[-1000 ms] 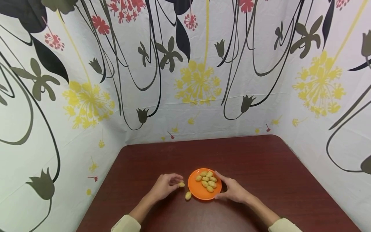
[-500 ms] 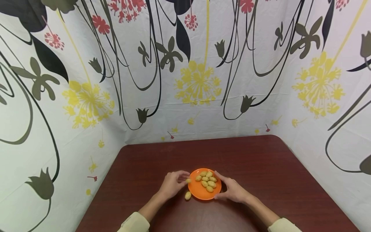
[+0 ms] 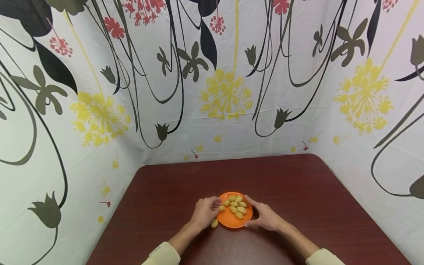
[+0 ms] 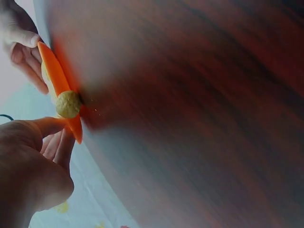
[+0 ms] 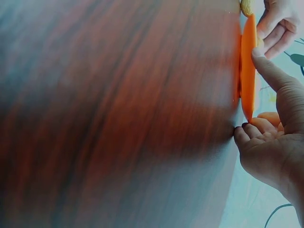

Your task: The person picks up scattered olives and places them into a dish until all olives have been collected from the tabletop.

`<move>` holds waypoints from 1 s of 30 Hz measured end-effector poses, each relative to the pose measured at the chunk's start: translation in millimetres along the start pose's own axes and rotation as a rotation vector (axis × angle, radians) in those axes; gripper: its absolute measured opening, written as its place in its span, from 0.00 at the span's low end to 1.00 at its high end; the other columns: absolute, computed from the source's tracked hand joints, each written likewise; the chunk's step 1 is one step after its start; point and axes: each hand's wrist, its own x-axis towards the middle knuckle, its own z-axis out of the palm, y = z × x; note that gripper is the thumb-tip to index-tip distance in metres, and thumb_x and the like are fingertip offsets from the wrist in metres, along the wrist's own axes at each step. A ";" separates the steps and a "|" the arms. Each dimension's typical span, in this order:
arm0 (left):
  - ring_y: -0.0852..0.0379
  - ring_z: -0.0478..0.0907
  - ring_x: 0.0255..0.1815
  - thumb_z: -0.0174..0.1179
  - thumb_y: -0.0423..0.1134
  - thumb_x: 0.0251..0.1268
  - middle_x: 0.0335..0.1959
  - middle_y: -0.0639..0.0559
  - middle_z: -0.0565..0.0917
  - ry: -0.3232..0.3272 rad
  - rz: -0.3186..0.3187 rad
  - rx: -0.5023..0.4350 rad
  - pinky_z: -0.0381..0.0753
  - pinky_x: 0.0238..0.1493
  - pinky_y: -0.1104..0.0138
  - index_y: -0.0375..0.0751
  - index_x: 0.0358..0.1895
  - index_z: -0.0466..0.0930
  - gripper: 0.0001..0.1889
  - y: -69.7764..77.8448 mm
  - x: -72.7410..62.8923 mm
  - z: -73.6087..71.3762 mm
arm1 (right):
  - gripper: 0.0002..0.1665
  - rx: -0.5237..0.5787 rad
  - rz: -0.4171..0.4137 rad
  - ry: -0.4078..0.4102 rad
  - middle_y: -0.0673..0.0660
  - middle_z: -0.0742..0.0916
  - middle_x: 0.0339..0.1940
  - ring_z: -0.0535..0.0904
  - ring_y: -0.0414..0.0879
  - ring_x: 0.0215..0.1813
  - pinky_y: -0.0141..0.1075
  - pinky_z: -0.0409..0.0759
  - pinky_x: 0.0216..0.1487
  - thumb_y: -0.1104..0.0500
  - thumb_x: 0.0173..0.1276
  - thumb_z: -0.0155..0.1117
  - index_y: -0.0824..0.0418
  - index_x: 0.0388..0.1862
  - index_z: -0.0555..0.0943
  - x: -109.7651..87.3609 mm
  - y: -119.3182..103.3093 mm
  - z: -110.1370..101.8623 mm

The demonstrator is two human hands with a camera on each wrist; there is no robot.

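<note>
An orange plate [image 3: 232,223] lies on the table with several tan, rough-shelled peanuts [image 3: 234,204] on it. My left hand [image 3: 204,212] is over the plate's left edge and pinches one peanut [image 3: 221,208] between thumb and fingers. Another peanut [image 3: 214,223] lies on the table just outside the rim, close below that hand; the left wrist view has this peanut [image 4: 68,104] in front of the plate. At the right, my right hand [image 3: 265,217] holds the rim, thumb and fingers spread along it. The right wrist view has the thumb [image 5: 270,71] over the plate's edge.
The dark red-brown table [image 3: 185,180] extends around the plate on every side. Floral-printed white cloth [image 3: 185,110] hangs behind the table and along both sides.
My left hand has carried a peanut from the table, left of the plate, rightward over the plate's left edge. My right hand and the plate have stayed in place.
</note>
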 end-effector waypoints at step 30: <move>0.60 0.89 0.36 0.77 0.29 0.62 0.37 0.51 0.91 0.088 -0.060 0.130 0.88 0.38 0.68 0.36 0.51 0.88 0.15 15.4 8.5 14.8 | 0.64 -0.001 -0.015 0.018 0.72 0.70 0.80 0.68 0.69 0.78 0.68 0.66 0.73 0.43 0.62 0.83 0.66 0.86 0.59 0.4 0.9 1.1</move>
